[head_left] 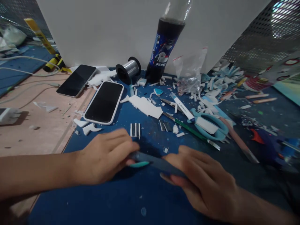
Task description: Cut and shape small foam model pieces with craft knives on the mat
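Observation:
My left hand (106, 156) and my right hand (201, 181) each grip one end of a thin dark blue strip (154, 161) low over the blue cutting mat (112, 200). Both hands have their fingers closed on it. A small teal piece (139, 164) shows just under the strip by my left fingertips. A little striped grey-and-white piece (135, 130) lies on the mat just beyond my left hand.
Two phones (104, 102) (76, 80) lie at the left. A Pepsi bottle (164, 47), a wire spool (128, 69) and a plastic bag (188, 76) stand at the back. Teal scissors (208, 125), a white foam cut-out (145, 106), pencils and many scraps lie to the right.

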### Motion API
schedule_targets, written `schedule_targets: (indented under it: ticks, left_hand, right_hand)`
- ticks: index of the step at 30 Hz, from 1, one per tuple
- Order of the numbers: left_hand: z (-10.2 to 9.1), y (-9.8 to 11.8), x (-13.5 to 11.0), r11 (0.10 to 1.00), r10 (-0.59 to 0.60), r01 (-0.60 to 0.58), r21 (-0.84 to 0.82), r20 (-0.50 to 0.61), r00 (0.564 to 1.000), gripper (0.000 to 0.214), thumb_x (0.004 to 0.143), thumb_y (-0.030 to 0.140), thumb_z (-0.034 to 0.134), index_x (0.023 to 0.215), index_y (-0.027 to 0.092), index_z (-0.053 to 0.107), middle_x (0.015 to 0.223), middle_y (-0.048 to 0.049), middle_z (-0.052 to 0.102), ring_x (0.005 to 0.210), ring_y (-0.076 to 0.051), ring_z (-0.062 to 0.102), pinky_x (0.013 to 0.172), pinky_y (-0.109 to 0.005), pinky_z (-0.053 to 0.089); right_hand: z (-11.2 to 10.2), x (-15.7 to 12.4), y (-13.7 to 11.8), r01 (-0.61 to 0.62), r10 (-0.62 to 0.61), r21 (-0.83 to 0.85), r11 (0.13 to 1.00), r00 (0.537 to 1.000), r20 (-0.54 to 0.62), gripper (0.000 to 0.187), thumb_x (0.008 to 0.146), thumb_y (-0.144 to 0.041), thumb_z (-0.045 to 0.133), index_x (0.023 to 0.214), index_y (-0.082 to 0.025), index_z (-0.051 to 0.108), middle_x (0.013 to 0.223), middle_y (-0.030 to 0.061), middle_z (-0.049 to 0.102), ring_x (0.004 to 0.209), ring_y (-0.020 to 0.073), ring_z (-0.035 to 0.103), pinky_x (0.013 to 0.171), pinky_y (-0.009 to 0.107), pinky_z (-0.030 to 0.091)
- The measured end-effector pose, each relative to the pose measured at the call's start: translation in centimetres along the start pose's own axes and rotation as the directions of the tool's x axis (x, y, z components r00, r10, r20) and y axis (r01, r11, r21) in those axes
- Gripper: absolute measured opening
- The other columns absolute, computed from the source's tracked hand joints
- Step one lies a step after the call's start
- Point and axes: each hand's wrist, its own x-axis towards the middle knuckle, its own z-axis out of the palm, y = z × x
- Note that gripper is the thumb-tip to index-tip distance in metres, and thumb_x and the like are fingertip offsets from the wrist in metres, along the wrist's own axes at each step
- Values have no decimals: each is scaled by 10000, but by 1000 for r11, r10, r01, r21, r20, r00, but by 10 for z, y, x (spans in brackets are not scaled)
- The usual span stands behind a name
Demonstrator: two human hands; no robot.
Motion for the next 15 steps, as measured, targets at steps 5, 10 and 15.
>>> schedule_targets:
  ticks: [5, 10, 15]
  left_hand:
    - [7, -19, 4, 951, -111, 152, 269, -159, 981, 562, 907, 375, 613, 1329, 117, 345, 1159, -160, 528, 1014, -284, 513, 817, -429, 512]
    - [13, -21, 7, 925, -288, 278, 258, 1, 958, 678, 859, 309, 682, 1383, 123, 293, 1105, -119, 553, 984, -282, 510, 839, -462, 522]
    - [13, -20, 6, 934, -286, 283, 220, -19, 958, 533, 903, 236, 618, 1342, 127, 336, 1075, -105, 538, 980, -266, 524, 839, -457, 532]
  right_hand:
    - [-12, 6, 43, -301, 264, -436, 848, 954, -144, 220, 974, -284, 441, 982, -157, 621, 682, 79, 630, 551, 183, 552, 475, 300, 382]
    - [-17, 4, 85, -475, 517, -638, 606, 845, -137, 347, 944, -330, 449, 1043, -56, 637, 839, 195, 651, 769, 296, 609, 609, 380, 461]
    - [-12, 1, 89, -442, 513, -689, 575, 850, -118, 418, 960, -416, 441, 1080, -56, 616, 953, 223, 616, 928, 349, 574, 737, 454, 483]
